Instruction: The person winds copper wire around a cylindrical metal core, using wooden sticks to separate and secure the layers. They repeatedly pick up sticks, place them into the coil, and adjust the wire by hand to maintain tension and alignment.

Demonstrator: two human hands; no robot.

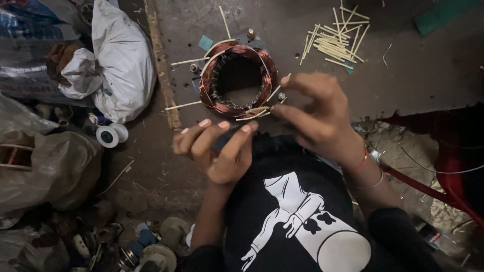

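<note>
On a scuffed dark workbench (403, 75) edged left by white sacks (118, 55), the copper-wound stator (237, 80) lies far-centre, left hand (219, 148) loosely open, right hand (315, 113) pinching a pale strip (275, 93) beside loose sticks (335, 38).

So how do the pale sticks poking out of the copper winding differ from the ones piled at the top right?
The sticks in the copper-wound ring are spread around its rim, pointing outward, each apart from the next; the loose pile of sticks lies flat on the dark work surface, crossing and overlapping. The right hand touches the ring's sticks; no hand is near the pile. Both sets look alike: thin, straight, pale yellow.
</note>
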